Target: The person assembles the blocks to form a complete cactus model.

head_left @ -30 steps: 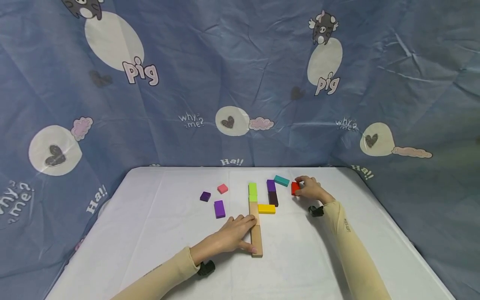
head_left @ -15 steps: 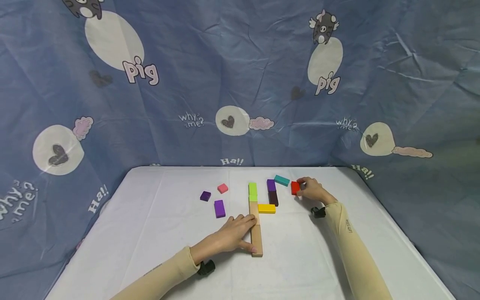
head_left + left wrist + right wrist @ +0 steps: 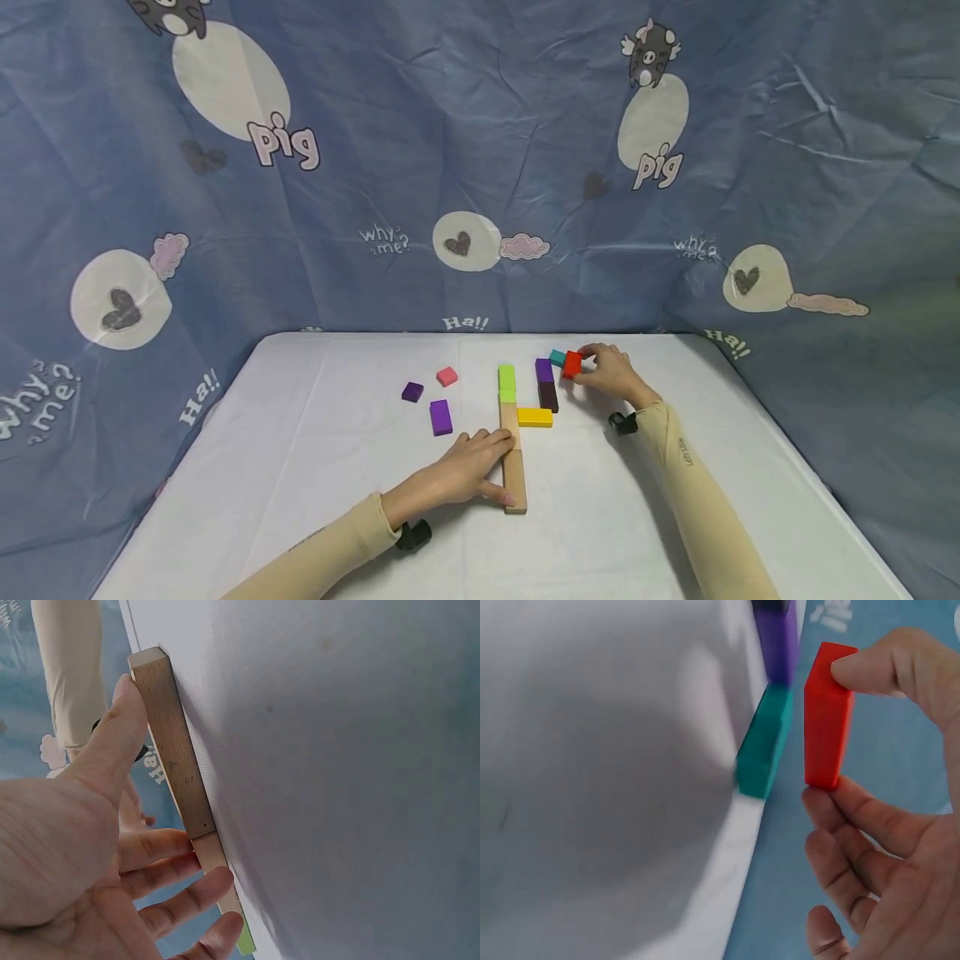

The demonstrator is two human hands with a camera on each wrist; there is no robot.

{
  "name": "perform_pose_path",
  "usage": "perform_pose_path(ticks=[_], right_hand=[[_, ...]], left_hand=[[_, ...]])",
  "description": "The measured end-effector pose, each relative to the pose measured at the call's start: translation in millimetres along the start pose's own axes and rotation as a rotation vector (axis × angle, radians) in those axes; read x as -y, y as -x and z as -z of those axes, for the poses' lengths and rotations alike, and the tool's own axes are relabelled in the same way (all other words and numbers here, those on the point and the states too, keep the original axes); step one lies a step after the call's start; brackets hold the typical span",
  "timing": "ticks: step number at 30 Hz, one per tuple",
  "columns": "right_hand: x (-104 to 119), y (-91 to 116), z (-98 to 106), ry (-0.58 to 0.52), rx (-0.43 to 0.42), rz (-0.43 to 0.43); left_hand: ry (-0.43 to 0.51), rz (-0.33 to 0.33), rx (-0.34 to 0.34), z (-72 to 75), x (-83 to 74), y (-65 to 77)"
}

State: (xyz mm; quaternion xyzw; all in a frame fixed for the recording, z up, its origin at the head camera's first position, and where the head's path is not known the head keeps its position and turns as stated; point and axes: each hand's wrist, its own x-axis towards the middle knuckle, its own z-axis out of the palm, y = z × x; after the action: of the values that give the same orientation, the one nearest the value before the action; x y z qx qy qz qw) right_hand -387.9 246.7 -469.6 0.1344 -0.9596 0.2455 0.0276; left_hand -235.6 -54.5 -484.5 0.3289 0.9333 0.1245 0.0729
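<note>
A red block (image 3: 572,365) is pinched between the thumb and fingertips of my right hand (image 3: 611,371), end to end, raised off the cloth in the right wrist view. It partly covers the teal block (image 3: 557,357) in the head view. My left hand (image 3: 474,465) lies along a row of two plain wooden blocks (image 3: 514,483), fingers extended and touching their side, thumb at the near end. Two lime green blocks (image 3: 507,379) continue that row at its far end. A yellow block (image 3: 535,417) meets the row from the right.
Right of the green blocks, a purple block (image 3: 543,370) stands end to end with a dark block (image 3: 548,397). To the left lie a pink block (image 3: 447,377), a dark purple one (image 3: 412,392) and a violet one (image 3: 441,417). White cloth (image 3: 337,400) covers the table; a blue curtain (image 3: 375,167) hangs behind.
My right hand has lifted the red block from its place at the right and carried it leftward to the teal block. My left hand has stayed on the wooden blocks.
</note>
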Motion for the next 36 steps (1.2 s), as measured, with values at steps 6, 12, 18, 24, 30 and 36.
perform_pose_path(ticks=[6,12,18,24,30,36], right_hand=[[30,-8,-10,0.034,0.04,0.068],[47,-15,-25,0.129,0.068,0.107],[51,-17,-37,0.149,0.08,0.141],[53,-17,-44,0.237,0.091,0.173],[57,-14,-43,0.264,0.106,0.185],[59,-14,-42,0.256,0.116,0.194]], left_hand=[[-0.01,0.0,-0.005,2.2,-0.7,0.0],[-0.006,-0.001,0.001,1.6,-1.0,-1.8],[0.0,-0.004,0.007,0.5,-0.7,-2.3],[-0.007,-0.003,0.006,0.9,-1.4,-1.4],[0.003,0.0,0.008,0.7,-2.2,-1.1],[0.003,0.007,0.011,1.1,-2.5,-0.6]])
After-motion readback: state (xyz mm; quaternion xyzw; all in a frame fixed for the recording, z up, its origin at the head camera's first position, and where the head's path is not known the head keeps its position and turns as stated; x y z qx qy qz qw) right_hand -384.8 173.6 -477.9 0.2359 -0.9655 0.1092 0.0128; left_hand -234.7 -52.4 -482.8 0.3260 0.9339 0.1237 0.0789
